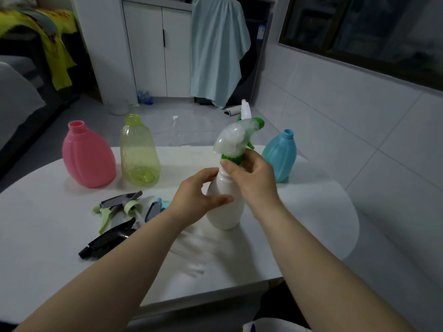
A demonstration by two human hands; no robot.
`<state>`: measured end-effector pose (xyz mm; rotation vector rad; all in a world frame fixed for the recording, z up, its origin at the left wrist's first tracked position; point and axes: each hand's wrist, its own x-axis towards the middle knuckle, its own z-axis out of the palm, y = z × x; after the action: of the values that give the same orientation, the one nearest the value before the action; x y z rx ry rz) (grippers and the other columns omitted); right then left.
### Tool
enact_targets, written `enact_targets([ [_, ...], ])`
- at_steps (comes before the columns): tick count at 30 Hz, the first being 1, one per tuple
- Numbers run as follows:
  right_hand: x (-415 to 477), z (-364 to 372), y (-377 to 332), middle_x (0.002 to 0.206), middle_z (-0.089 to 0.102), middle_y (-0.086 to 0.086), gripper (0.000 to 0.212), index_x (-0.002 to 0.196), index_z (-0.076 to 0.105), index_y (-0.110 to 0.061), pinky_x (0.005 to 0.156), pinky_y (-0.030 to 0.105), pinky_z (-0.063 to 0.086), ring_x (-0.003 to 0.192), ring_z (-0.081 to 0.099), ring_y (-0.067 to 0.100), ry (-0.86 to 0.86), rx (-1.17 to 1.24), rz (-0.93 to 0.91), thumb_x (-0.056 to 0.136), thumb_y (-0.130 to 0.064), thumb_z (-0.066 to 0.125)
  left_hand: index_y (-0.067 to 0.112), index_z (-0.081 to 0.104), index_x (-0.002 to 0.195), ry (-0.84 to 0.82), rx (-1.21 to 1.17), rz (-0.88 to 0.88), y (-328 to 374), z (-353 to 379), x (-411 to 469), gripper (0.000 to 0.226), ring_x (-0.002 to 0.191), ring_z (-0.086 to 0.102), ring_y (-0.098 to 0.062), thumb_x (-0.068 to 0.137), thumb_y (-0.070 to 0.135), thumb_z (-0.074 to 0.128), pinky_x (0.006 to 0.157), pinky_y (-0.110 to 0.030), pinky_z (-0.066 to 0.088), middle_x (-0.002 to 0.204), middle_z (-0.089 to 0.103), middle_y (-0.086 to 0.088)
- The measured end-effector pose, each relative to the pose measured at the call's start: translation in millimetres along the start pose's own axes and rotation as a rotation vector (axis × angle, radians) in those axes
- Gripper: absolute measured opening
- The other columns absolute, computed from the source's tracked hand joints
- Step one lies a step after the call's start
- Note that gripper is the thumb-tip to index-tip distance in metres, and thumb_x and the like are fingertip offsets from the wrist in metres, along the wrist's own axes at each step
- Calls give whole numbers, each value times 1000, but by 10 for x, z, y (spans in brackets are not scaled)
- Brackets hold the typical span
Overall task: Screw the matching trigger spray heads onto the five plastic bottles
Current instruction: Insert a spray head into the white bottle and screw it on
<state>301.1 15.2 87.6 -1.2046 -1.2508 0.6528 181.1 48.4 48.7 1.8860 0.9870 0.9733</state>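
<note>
This is a room in someone's home. White cupboard doors stand at the back beside a hanging pale blue cloth. A yellow-green garment is draped over dark furniture on the left. The tiled floor meets a white tiled wall under a dark window.

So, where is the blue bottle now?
In the head view, the blue bottle stands on the table at its far right, just behind the right hand and the white bottle.
</note>
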Motion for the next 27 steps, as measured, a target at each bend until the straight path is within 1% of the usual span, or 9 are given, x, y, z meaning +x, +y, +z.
enact_targets([
  [3, 98, -143, -81, 89, 62, -16, 19, 83, 56, -36, 79, 15, 46, 87, 59, -1, -246, 47, 79, 78, -18, 62, 23, 54, 110, -54, 18, -13, 26, -35, 46, 54, 96, 52, -7, 62, 21, 77, 72, 5, 32, 100, 58, 10],
  [5, 134, -200, -99, 87, 63, -18, 20, 81, 58, -36, 78, 13, 47, 83, 60, -6, -302, 52, 84, 78, -17, 61, 20, 55, 112, -56, 23, -13, 46, -36, 55, 55, 96, 52, -8, 62, 20, 77, 79, -7, 35, 100, 58, 8],
  [8, 104, -162, -79, 81, 62, -21, 20, 77, 58, -39, 74, 9, 46, 76, 60, -10, -224, 2, 29, 77, -19, 63, 21, 55, 112, -42, 24, -20, 49, -19, 36, 55, 97, 51, -7, 62, 20, 77, 87, -19, 33, 100, 57, 10],
  [14, 20, -35, -6, 77, 57, -24, 19, 71, 53, -42, 66, -1, 41, 77, 56, -7, -26, -87, -70, 76, -27, 64, 22, 54, 113, -30, 19, -32, 23, -15, 31, 56, 100, 52, -9, 62, 21, 77, 84, -14, 33, 103, 58, 8],
  [16, 27, -45, -17, 79, 58, -23, 18, 73, 54, -42, 70, 3, 43, 79, 57, -5, -44, -74, -49, 76, -27, 64, 22, 55, 112, -18, 19, -28, 17, -8, 20, 55, 99, 51, -7, 61, 21, 77, 79, -8, 35, 101, 57, 11],
  [18, 43, -78, -23, 85, 60, -18, 18, 78, 55, -40, 81, 17, 45, 88, 58, 3, -104, -27, 8, 77, -24, 63, 25, 55, 107, 6, 15, -20, 18, 15, 12, 52, 94, 50, -5, 60, 21, 77, 70, 3, 33, 96, 56, 14],
  [20, 67, -130, -35, 90, 61, -16, 19, 82, 56, -39, 87, 26, 43, 94, 58, 8, -163, 8, 61, 78, -21, 62, 27, 54, 103, 7, 6, -21, 36, 33, 21, 50, 93, 50, -5, 60, 21, 78, 67, 1, 33, 95, 55, 14],
  [24, 94, -216, -45, 96, 61, -17, 20, 89, 56, -38, 86, 21, 41, 97, 56, 2, -262, 52, 109, 81, -20, 58, 26, 47, 119, -137, -5, -46, 42, 8, 15, 64, 101, 47, -7, 63, 16, 75, 68, 1, 32, 108, 53, 11],
  [27, 102, -251, -47, 98, 60, -18, 20, 92, 54, -39, 83, 16, 44, 98, 55, -1, -318, 50, 126, 83, -22, 56, 31, 39, 124, -203, 6, -64, 14, -5, -25, 73, 107, 46, -9, 64, 13, 74, 83, -13, 33, 114, 50, 12],
])
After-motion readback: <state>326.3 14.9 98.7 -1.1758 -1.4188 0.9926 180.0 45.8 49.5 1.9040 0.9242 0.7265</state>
